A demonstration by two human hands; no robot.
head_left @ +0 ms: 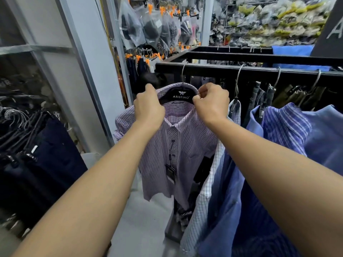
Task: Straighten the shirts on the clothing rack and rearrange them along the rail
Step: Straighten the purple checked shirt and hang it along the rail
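2 hands up on the lilac shirt [185,141] here. It's a short-sleeve with a fine check, facing the camera and buttoned up, on a black hanger [181,95] with ARISTINO printed in white. The hanger's wire hook goes up over the black rail [222,68], near the rail's left end.

The left hand [148,106] is curled round the collar on the shirt's left shoulder, fingers tucked behind the fabric. The right hand [211,102] is bunched up tight, pinching the collar edge on the other side between thumb and fingertips. Can't really tell if it's got the end of the hanger in that pinch too, since the knuckles cover it.

A dark hang tag [170,172] dangles on a cord down the button placket.

Just to the right there are 3 more shirts on the same rail, pressed against each other: a white check shirt [209,182] touching the lilac one's sleeve, then a plain blue shirt [228,191], then a blue striped shirt [284,125]. All 3 hang side-on and a bit slumped.

Off to the left is a rack of dark trousers [46,164] on clip hangers, and at the back are bagged clothes [148,28] hung from orange clips.
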